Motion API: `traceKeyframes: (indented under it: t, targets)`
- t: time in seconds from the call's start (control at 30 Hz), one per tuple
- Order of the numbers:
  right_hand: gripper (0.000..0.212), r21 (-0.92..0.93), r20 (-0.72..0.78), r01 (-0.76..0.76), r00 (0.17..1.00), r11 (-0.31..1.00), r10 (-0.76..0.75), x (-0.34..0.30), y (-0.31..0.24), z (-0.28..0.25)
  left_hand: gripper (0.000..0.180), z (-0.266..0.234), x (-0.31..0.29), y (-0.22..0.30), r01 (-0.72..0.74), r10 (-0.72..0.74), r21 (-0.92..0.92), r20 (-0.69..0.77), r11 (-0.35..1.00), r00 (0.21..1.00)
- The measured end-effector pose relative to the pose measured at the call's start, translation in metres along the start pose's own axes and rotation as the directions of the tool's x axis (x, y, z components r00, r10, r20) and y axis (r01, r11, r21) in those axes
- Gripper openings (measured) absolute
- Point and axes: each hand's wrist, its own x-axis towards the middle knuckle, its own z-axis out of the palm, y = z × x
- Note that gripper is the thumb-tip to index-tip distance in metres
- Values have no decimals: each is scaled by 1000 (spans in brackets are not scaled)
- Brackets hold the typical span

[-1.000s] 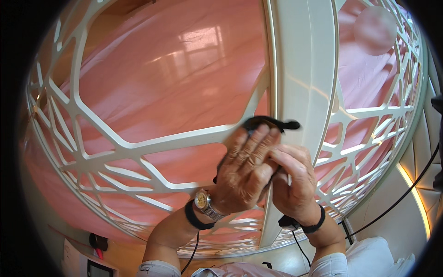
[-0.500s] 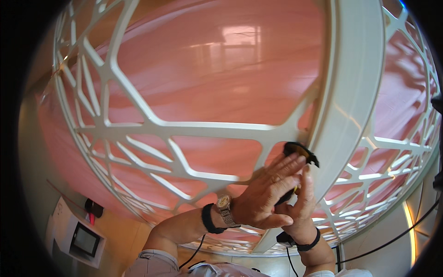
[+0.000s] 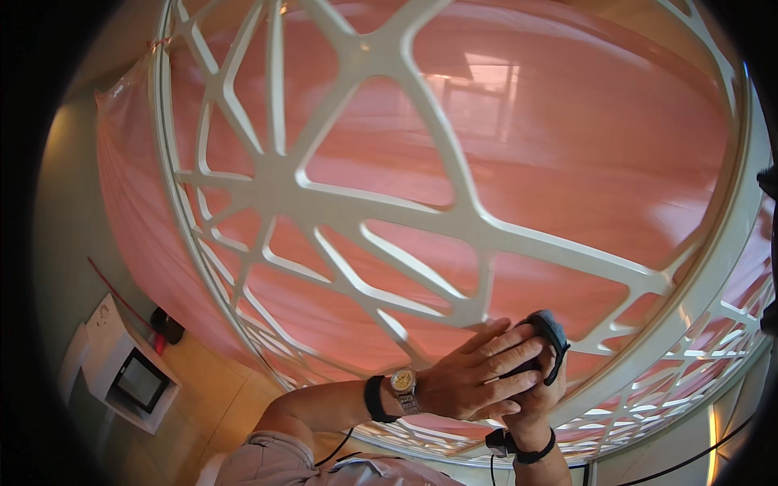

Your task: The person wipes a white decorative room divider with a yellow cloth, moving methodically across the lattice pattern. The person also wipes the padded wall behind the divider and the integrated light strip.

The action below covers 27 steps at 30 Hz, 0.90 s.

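In front of the lower part of a white lattice screen (image 3: 284,188), my two hands meet around a dark grey and black pad-like thing (image 3: 551,330). My left hand (image 3: 466,377) lies across it with the fingers nearly straight and pressed against its near side. My right hand (image 3: 535,407) holds it from below and the right, its fingers mostly hidden behind the left ones. The pad's rounded top sticks out above my fingertips; its exact kind is unclear. Glossy pink sheeting (image 3: 600,190) stretches behind the openings of the screen.
A broad white frame post (image 3: 733,219) curves down on the right, with more lattice beyond it. At the lower left, a white box-like unit with a dark panel (image 3: 139,381) stands near a dark round object (image 3: 168,326). A black cable (image 3: 689,463) runs at the lower right.
My view has swung left, so the post now sits farther right. Both hands have come away from beside the post, with the dark thing turned and more of its rounded top showing.
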Motion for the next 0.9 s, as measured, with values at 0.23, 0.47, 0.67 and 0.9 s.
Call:
traceKeyframes:
  t: [0.23, 0.47, 0.67, 0.9]
  targets:
    - [43, -77, 134, 229, 967, 970, -218, 19, -60, 88, 61, -100, -51, -18, 51, -37, 121, -116, 991, 993]
    - [45, -41, 187, 220, 960, 975, -209, 18, -90, 165, 53, -170, -90, -31, 81, -45, 138, -246, 987, 968]
    - [47, 3, 321, 353, 886, 936, -335, 54, -142, 229, 50, -243, -120, -46, 180, -56, 336, -347, 925, 936]
    - [44, 180, 297, 410, 844, 894, -447, 54, -167, 307, 43, -298, -155, -51, 259, -61, 444, -412, 858, 909]
